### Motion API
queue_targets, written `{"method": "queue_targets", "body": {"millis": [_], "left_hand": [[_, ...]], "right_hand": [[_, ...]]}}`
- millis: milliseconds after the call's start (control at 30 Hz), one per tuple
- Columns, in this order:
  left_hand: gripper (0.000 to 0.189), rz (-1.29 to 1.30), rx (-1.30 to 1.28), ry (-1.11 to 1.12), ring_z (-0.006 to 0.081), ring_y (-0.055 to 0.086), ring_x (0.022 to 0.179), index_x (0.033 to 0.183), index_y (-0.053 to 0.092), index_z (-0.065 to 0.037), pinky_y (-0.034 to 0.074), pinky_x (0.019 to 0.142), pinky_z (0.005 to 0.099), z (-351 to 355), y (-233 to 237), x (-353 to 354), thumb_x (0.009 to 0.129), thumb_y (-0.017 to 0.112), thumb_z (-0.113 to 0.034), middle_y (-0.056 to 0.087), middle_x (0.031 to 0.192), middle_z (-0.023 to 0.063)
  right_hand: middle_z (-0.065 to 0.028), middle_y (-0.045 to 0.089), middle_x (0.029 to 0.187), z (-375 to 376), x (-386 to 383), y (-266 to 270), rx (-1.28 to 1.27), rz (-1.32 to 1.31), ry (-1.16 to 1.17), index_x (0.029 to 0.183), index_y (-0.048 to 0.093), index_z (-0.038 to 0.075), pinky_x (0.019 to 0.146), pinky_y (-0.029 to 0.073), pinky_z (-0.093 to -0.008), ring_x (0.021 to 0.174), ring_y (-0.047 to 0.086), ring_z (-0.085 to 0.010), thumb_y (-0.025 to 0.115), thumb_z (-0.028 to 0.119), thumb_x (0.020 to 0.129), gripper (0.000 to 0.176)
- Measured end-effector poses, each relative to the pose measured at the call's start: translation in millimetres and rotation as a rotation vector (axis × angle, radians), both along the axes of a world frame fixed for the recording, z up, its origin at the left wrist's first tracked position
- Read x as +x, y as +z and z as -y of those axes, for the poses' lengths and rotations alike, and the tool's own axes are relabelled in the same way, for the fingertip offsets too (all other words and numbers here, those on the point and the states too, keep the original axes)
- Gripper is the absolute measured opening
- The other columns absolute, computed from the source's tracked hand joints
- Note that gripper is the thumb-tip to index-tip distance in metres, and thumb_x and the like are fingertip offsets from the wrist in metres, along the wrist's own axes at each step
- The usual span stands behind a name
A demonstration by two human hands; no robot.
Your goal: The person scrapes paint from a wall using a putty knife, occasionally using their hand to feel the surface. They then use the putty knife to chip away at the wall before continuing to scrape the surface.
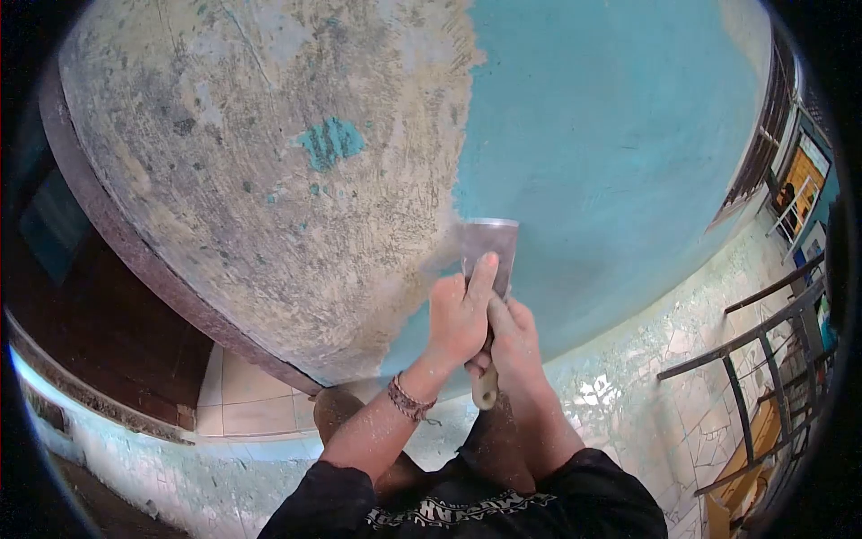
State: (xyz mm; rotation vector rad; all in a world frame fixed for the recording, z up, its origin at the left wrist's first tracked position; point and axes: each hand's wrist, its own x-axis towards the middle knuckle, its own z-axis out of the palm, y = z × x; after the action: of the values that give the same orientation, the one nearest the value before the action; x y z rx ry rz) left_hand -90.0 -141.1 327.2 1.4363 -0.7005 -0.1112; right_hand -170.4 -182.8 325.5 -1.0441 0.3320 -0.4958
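Both of my hands are closed around a paint scraper (489, 241) with a wide metal blade and a pale handle. My left hand (456, 314), with a braided bracelet on its wrist, grips the upper handle, and a finger lies along the blade. Against it, my right hand (517, 346) wraps the handle from the other side; the handle's end sticks out below. The blade's edge meets the wall where blue paint (602, 135) borders a bared, rough, grey-beige patch (359, 225). A small blue paint remnant (330, 142) stays within that patch.
A dark doorway (99, 296) with a reddish-brown frame (171, 278) is at left. Pale tiled floor (628, 395), dusted with bits, runs along the wall's foot. A dark metal rack (745, 395) stands at right. A barred window (750, 171) is in the wall's right end.
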Motion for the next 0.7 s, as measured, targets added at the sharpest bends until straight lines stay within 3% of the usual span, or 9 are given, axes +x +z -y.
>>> {"method": "queue_targets", "body": {"millis": [100,200,400,500,700], "left_hand": [[0.062,-0.073,0.127,-0.142,0.0115,0.042,0.052,0.062,0.053,0.005,0.036,0.047,0.0364,-3.0,35.4,5.7,0.099,0.05,-0.044,0.042,0.048,0.0066],[0.062,0.04,0.063,-0.052,0.0116,0.043,0.051,0.062,0.054,0.006,0.036,0.047,0.0367,-3.4,-6.1,2.0,0.099,0.05,-0.044,0.044,0.048,0.0089],[0.061,-0.025,0.028,-0.13,0.0117,0.043,0.052,0.065,0.055,0.007,0.037,0.048,0.0365,-3.7,24.7,-2.9,0.099,0.05,-0.044,0.046,0.05,0.0124],[0.06,-0.021,0.094,-0.072,0.011,0.043,0.053,0.066,0.055,0.007,0.037,0.048,0.0365,-1.1,3.0,-0.5,0.099,0.05,-0.043,0.047,0.05,0.0107],[0.062,-0.006,0.044,-0.075,0.0104,0.042,0.051,0.065,0.055,0.007,0.036,0.047,0.0359,4.2,4.6,-3.6,0.098,0.051,-0.045,0.047,0.05,0.0079]], "right_hand": [[-0.0009,0.048,0.059,9.5,6.2,13.7,-0.011,0.107,0.014,0.095,0.055,0.004,0.034,0.037,-0.0263,0.037,0.041,-0.0097,0.043,0.028,0.102,0.028],[-0.0008,0.048,0.059,-1.4,-5.8,0.9,-0.034,-0.055,0.011,0.092,0.054,0.004,0.034,0.037,-0.0263,0.037,0.04,-0.0096,0.043,0.027,0.102,0.027],[-0.0008,0.047,0.059,-0.4,-8.6,23.1,0.055,-0.012,0.002,0.09,0.052,0.006,0.034,0.037,-0.0274,0.038,0.041,-0.0101,0.043,0.027,0.102,0.026],[-0.0003,0.045,0.058,3.2,-4.5,2.9,0.019,-0.024,0.0,0.09,0.052,0.005,0.034,0.037,-0.0279,0.038,0.04,-0.0107,0.043,0.027,0.102,0.025],[0.0005,0.044,0.057,8.1,-17.3,16.5,0.118,-0.036,0.069,0.091,0.052,0.007,0.034,0.035,-0.0277,0.038,0.039,-0.0101,0.044,0.027,0.102,0.024]]}}
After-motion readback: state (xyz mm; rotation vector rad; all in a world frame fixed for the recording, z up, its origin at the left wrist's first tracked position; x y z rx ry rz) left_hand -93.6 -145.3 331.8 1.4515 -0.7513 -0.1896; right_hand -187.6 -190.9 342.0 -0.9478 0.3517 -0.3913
